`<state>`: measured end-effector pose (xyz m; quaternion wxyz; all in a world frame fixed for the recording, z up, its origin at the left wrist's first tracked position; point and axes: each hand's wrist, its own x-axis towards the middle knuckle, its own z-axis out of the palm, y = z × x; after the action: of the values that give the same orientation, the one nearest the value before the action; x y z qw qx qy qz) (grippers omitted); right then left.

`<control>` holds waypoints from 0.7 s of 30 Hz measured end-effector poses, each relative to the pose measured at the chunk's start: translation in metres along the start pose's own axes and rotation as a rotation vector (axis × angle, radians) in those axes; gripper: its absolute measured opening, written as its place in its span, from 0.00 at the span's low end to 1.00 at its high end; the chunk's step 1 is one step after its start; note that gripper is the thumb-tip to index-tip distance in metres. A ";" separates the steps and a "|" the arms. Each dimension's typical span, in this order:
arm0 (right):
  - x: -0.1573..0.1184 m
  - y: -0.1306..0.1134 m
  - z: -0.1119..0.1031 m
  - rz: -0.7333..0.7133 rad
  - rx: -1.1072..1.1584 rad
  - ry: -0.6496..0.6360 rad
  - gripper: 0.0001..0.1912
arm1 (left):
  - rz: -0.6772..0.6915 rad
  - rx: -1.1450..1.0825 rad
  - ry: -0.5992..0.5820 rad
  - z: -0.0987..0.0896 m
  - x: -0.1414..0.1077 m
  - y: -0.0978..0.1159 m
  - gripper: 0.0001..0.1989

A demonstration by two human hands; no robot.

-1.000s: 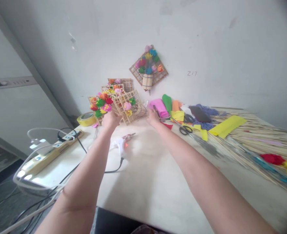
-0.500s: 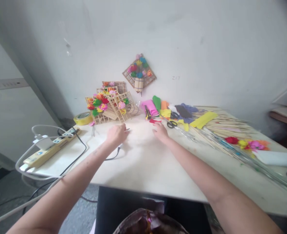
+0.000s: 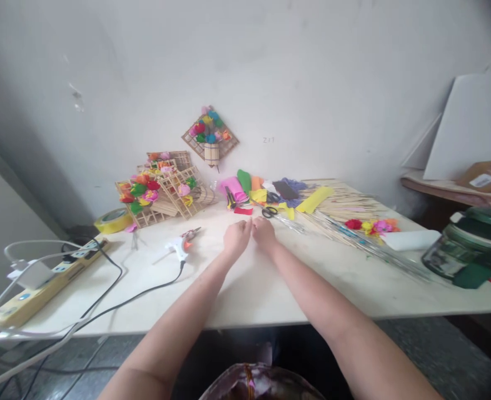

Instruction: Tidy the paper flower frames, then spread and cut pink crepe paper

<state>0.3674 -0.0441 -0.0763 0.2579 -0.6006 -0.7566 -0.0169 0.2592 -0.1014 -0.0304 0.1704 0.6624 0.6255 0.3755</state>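
My left hand [image 3: 237, 238] and my right hand [image 3: 264, 232] meet at their fingertips over the white table [image 3: 254, 294]. Both are closed in a pinch, and whatever lies between the fingers is too small to make out. Just beyond them lies a red paper strip [image 3: 243, 211], with black-handled scissors [image 3: 269, 212] to its right. The white hot glue gun [image 3: 181, 246] rests on the table to the left of my left hand, its cord running toward the power strip [image 3: 54, 286].
Lattice panels with paper flowers [image 3: 158, 191] lean at the back left beside yellow tape [image 3: 114, 220]. Coloured paper [image 3: 234, 190] and thin sticks [image 3: 347, 203] lie at the back. A green container [image 3: 464, 247] stands at the right.
My left hand has moved right, away from the glue gun, to meet my right hand. My right hand has left the red strip and closed. The view has shifted right.
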 end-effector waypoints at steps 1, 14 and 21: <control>0.000 0.001 -0.003 0.020 -0.020 -0.008 0.17 | -0.063 -0.089 -0.016 0.007 0.005 -0.003 0.21; -0.001 0.011 -0.004 0.158 0.035 -0.048 0.16 | -0.197 -0.305 0.198 0.040 0.019 -0.056 0.10; 0.019 0.013 0.006 0.153 0.005 -0.149 0.26 | -0.280 -0.420 0.203 0.033 0.025 -0.060 0.11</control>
<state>0.3748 -0.0217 -0.0776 0.2030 -0.6557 -0.7256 0.0497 0.2393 -0.0602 -0.0865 0.2907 0.4786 0.6333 0.5341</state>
